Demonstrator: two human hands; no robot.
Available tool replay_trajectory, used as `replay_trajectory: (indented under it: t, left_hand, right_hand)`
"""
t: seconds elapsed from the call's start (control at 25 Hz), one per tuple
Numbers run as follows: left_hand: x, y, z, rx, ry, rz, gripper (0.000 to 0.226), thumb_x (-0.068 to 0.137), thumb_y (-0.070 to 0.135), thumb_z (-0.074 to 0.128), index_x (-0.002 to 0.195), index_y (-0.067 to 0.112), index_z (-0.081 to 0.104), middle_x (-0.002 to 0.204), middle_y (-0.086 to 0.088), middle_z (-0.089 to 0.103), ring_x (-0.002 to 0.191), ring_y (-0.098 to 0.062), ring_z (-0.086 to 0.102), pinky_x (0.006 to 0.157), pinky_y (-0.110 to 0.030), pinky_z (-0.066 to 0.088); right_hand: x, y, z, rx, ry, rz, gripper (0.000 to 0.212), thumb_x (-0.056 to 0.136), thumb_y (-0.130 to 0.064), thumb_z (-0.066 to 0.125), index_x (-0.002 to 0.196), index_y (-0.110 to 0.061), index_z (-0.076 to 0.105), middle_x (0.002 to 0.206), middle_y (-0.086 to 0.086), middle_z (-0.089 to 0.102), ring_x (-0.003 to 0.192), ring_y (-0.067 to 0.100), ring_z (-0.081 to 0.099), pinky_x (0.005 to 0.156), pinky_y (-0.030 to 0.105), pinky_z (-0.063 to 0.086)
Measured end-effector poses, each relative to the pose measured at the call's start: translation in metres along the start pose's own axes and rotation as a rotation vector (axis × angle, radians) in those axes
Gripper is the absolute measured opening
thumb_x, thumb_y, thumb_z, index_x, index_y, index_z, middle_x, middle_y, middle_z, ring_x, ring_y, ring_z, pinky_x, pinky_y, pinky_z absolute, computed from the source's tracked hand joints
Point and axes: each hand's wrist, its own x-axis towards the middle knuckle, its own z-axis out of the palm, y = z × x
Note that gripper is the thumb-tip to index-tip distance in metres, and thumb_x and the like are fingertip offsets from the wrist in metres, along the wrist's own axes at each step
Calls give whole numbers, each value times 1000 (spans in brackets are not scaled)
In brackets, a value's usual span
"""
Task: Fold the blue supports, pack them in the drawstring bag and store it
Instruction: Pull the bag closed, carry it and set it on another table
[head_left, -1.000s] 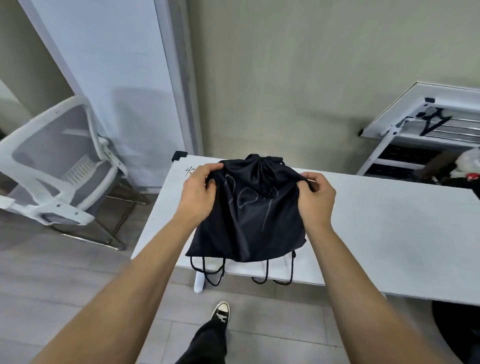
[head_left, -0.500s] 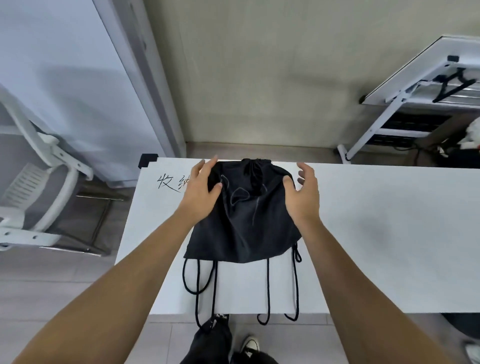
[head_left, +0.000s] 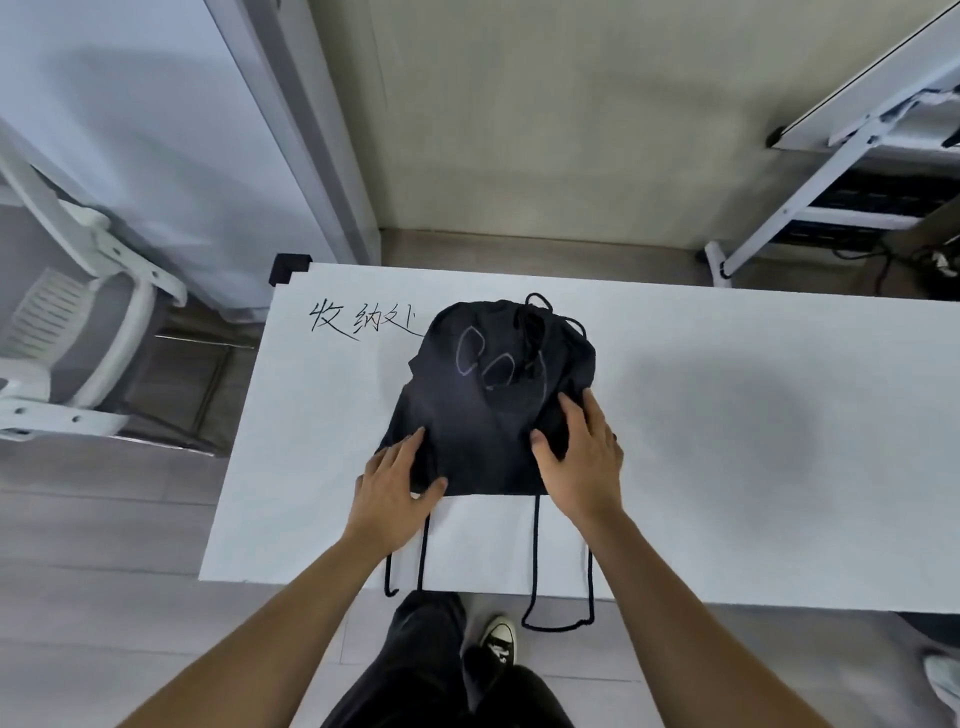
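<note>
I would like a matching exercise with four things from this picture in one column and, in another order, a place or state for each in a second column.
1. drawstring bag
2. cords
3. white chair
4. handwriting

a. hang over the table's near edge
b. on the floor, left of the table
c. on the table, pulled closed, hands on its near corners
d. on the tabletop, left of the bag

Pairs: 1-c, 2-a, 3-b, 4-d

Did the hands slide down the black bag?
Yes. Both the left hand and right hand moved from the bag's cinched top, by the table's far edge, toward its bottom edge nearer the person.
</note>
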Motion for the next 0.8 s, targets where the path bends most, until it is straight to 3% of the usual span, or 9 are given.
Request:
replay_trajectory:
  t: [0.08, 0.2, 0.32, 0.44, 0.52, 0.6, 0.68, 0.8]
  left_hand:
    - [5, 5, 6, 65, -51, 18, 81, 88, 53, 60, 156, 34, 20, 155, 4, 38, 142, -30, 32, 112, -47, 33]
    - [0, 5, 10, 85, 37, 6, 82, 87, 45, 64, 156, 31, 22, 156, -1, 35, 138, -33, 36, 108, -50, 37]
    - [-37, -5, 27, 54, 220, -249, 87, 80, 53, 68, 150, 19, 28, 148, -8, 36, 129, -36, 41, 103, -51, 40]
    - [-85, -12, 55, 113, 145, -515, 89, 71, 69, 67, 130, 10, 37, 128, -11, 44, 117, -36, 46, 96, -49, 45]
    - [-103, -18, 69, 133, 97, -536, 82, 72, 69, 67, 121, 9, 40, 121, -9, 45, 113, -33, 48, 92, -47, 49]
    - [-107, -15, 77, 98, 105, -506, 68, 79, 60, 66, 118, 9, 42, 119, -9, 46, 112, -31, 49, 90, -46, 50]
    - [-103, -6, 84, 135, 112, -432, 46, 91, 43, 59, 119, 7, 49, 121, -11, 50, 112, -31, 49, 92, -45, 49]
    - [-96, 6, 88, 132, 101, -402, 29, 97, 27, 50, 115, 5, 56, 120, -13, 54, 111, -33, 51, 92, -44, 47]
  right_hand:
    - [5, 1, 2, 42, -84, -27, 64, 95, -44, 56, 152, -30, 31, 165, -1, 20, 149, 24, 27, 119, 49, 26]
    - [3, 5, -1, 90, 95, 0, 59, 95, -39, 55, 148, -24, 37, 155, 4, 38, 139, 26, 39, 113, 48, 33]
    - [-32, 27, 4, -19, 233, 184, 58, 87, -49, 61, 130, -13, 48, 125, 12, 58, 113, 35, 55, 94, 47, 41]
    - [-83, 54, 21, -240, 82, 381, 84, 74, -79, 55, 120, -8, 49, 112, 12, 58, 103, 35, 56, 85, 45, 41]
    - [-108, 60, 33, -352, -70, 438, 95, 72, -86, 45, 124, -7, 46, 116, 10, 55, 106, 32, 54, 86, 45, 41]
    - [-123, 60, 47, -395, -134, 422, 82, 81, -76, 47, 124, -7, 45, 119, 9, 53, 109, 29, 52, 88, 44, 40]
    - [-129, 56, 57, -428, -145, 350, 55, 93, -54, 49, 121, -7, 49, 119, 9, 55, 108, 28, 52, 89, 42, 39]
    - [-133, 54, 65, -403, -137, 258, 30, 97, -32, 47, 114, -8, 54, 109, 7, 60, 102, 27, 57, 89, 40, 41]
